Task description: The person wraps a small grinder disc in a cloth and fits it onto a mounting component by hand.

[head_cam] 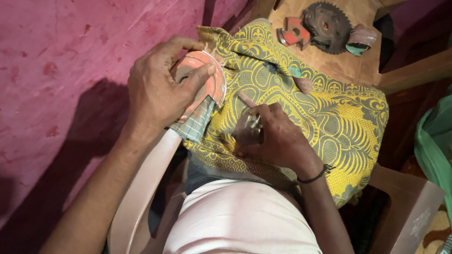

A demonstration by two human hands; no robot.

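Observation:
My left hand (157, 89) grips a round orange-red disc (213, 82) by its rim, holding it upright over a checked cloth (195, 124) at the edge of my lap. My right hand (273, 136) rests on the yellow and grey patterned cloth (339, 117) over my lap. Its fingers are curled around something small and shiny (252, 123); what it is I cannot tell. A black cord circles my right wrist.
A pink wall (61, 70) is at the left. On a brown surface (358, 66) ahead lie a toothed circular saw blade (327, 26), a red metal part (294, 32) and a sandpaper roll (361, 40). A pale plastic chair arm (141, 188) lies under my left forearm. Green cloth (435, 141) is at right.

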